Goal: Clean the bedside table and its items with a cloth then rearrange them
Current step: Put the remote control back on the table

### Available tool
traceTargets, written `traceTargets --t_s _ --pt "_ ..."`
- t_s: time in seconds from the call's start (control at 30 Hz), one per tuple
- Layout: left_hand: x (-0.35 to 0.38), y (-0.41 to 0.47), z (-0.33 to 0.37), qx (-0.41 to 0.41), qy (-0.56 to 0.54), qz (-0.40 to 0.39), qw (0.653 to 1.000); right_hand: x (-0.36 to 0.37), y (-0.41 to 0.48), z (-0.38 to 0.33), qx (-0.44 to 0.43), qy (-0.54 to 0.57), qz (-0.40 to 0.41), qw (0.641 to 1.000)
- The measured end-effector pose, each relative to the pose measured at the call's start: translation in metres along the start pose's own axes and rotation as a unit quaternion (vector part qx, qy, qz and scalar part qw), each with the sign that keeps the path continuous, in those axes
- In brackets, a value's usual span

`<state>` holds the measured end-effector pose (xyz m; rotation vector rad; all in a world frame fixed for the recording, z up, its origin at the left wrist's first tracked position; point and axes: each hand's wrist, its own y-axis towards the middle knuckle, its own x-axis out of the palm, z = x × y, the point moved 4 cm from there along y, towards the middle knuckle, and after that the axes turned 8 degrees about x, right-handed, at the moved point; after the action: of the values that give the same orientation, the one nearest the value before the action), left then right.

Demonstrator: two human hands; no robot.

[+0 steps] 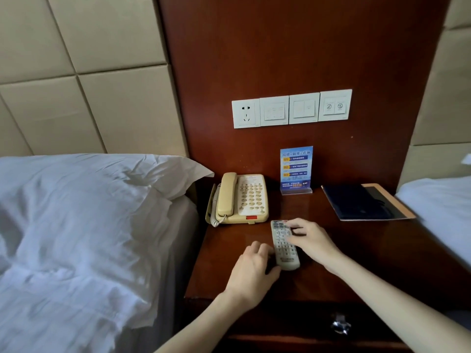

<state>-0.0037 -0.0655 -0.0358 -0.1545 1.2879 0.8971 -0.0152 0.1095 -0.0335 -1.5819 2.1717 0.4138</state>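
Dark, shiny wood makes up the bench (356, 263), which sits beside a bed (76, 238) with crumpled white sheets. Near the bench's front lies the remote (280, 247), long, grey, hard and full of little buttons. The left grip (251, 271) curls round its lower left side, with the thumb at the bottom end. The right grip (313, 242) lays fingers over the buttons; I cannot tell if it holds on. No cloth shows, so I cannot tell if the wiping is done or not begun. At the back stand a cream plastic phone (244, 200), a blue sign (295, 169) and a flat dark folder (356, 202), all looking tidy.
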Motion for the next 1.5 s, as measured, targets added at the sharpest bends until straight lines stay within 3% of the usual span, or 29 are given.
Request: traceTargets --t_s 0.27,0.73,1.5 --pt "-0.001 -0.012 -0.027 0.004 0.062 0.004 0.998 -0.001 -0.029 0.010 -0.096 -0.150 -0.133 0.975" --pt "-0.002 -0.022 -0.033 0.020 0.027 0.027 0.999 -0.004 -0.003 0.007 -0.075 -0.137 -0.096 0.983" --pt "-0.001 -0.021 -0.035 0.013 0.010 0.037 0.999 0.013 0.067 -0.014 -0.047 -0.245 -0.048 0.967"
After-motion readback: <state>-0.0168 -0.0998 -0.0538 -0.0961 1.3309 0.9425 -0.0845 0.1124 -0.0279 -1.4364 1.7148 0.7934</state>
